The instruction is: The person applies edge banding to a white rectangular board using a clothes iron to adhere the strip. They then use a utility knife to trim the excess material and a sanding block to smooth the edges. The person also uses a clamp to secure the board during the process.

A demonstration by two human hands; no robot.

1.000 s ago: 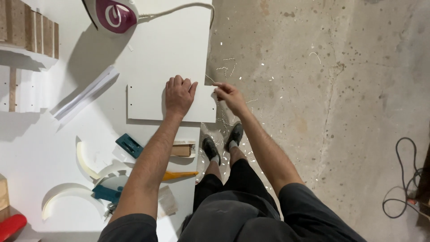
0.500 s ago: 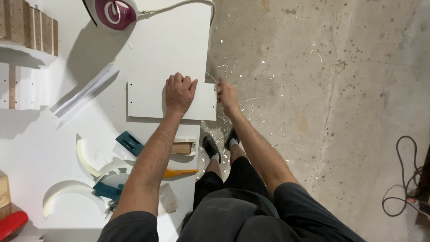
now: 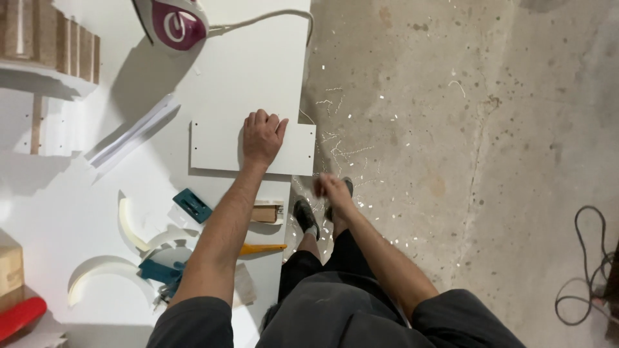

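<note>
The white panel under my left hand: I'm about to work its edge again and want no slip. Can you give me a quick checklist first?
1. Left hand flat on the white panel: ok.
2. Panel lying flat on the white worktable: ok.
3. Panel's right end overhangs the table edge: ok, though unsupported there.
4. Right hand on the panel: not ok, it is off the edge and blurred.
5. Clothes iron apart from the panel: ok.
6. Iron hot or off: cannot tell.
</note>
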